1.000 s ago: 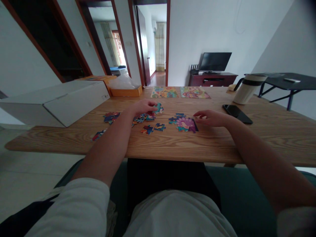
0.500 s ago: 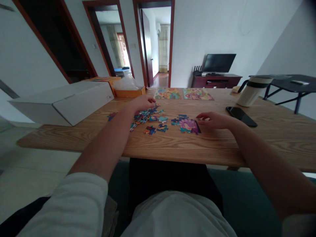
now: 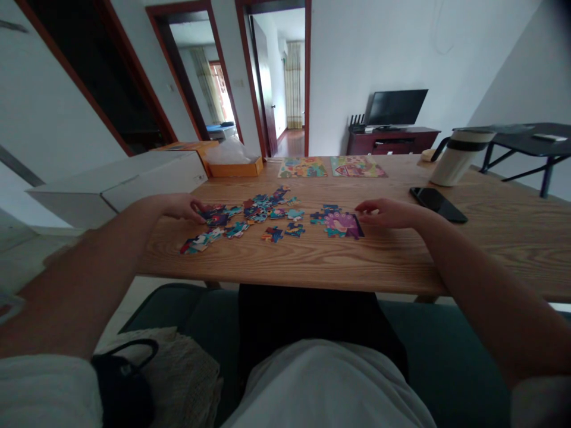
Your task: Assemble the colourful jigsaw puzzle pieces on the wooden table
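My left hand (image 3: 182, 208) is at the left end of the loose puzzle pieces (image 3: 263, 209), its fingers loosely bent and apart at the edge of a dark cluster of pieces (image 3: 216, 216). I see nothing held in it. My right hand (image 3: 381, 213) rests open on the table, fingertips beside the right edge of a partly joined puzzle section (image 3: 341, 223) with a purple figure. Between the joined section and the pile lie two separate small groups, one orange and blue (image 3: 272, 234), the other blue and yellow (image 3: 295, 229). Light-coloured pieces (image 3: 203, 240) trail toward the front left.
Two picture sheets (image 3: 302, 167) lie at the table's (image 3: 289, 267) far edge. A white box (image 3: 151, 175) and an orange tray (image 3: 236, 169) with clear plastic stand at the left. To the right are a black phone (image 3: 438, 204) and a white mug (image 3: 461, 159).
My left hand has moved left and nearer, from the back of the pile to its left end, uncovering pieces there. The right hand stays beside the joined section.
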A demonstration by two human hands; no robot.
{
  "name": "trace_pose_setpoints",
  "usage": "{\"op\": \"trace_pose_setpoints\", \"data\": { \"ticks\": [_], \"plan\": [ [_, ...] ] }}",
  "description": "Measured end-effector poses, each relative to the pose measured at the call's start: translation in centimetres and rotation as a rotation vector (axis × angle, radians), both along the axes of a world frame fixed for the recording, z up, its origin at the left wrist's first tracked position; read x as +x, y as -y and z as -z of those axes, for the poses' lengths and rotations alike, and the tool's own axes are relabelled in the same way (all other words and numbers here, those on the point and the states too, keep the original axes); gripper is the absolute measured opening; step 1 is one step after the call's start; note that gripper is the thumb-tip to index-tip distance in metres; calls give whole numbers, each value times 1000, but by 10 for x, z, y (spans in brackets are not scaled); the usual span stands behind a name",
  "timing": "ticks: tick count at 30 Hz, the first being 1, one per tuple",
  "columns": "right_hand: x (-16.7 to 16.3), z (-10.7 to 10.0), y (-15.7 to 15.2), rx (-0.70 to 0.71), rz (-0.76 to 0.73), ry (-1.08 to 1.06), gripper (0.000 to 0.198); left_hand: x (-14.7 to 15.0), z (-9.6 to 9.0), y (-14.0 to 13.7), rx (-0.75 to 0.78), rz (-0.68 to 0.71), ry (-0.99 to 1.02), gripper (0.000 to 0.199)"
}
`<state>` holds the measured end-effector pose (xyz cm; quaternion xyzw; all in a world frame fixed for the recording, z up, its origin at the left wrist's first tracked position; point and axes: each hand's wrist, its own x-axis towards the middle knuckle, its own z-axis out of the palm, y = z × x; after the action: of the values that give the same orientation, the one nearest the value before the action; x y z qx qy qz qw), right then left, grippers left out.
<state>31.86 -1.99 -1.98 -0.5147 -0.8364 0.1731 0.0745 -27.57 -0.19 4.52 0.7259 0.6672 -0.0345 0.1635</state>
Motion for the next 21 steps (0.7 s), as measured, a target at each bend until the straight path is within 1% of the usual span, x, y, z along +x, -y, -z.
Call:
{"op": "trace_pose_setpoints", "data": {
  "ticks": [2, 5, 8, 10, 12, 14, 18, 21],
  "plan": [
    [0, 0, 0, 8, -2, -1, 54, 2, 1, 0, -72, -4, -26, 41],
    [0, 0, 0, 31, -7, 13, 51, 4, 1, -7, -66, 4, -99, 44],
    [0, 0, 1, 34, -12, 25, 50, 2, 2, -17, -20, 21, -122, 49],
    [-1, -1, 1, 29, -16, 24, 50, 1, 2, -23, 23, 45, -99, 50],
    [-2, -1, 2, 20, -17, 15, 51, 1, 0, -25, 33, 65, -63, 50],
    [-3, -1, 2, 10, -16, 7, 53, 5, -5, -23, 32, 60, -39, 52],
    [-2, -1, 1, 19, -11, 6, 53, 16, -18, -11, 80, 7, -22, 64],
    [-1, 1, 0, 31, -8, 11, 51, 20, -26, -2, 84, -33, -51, 61]
  ]
}}
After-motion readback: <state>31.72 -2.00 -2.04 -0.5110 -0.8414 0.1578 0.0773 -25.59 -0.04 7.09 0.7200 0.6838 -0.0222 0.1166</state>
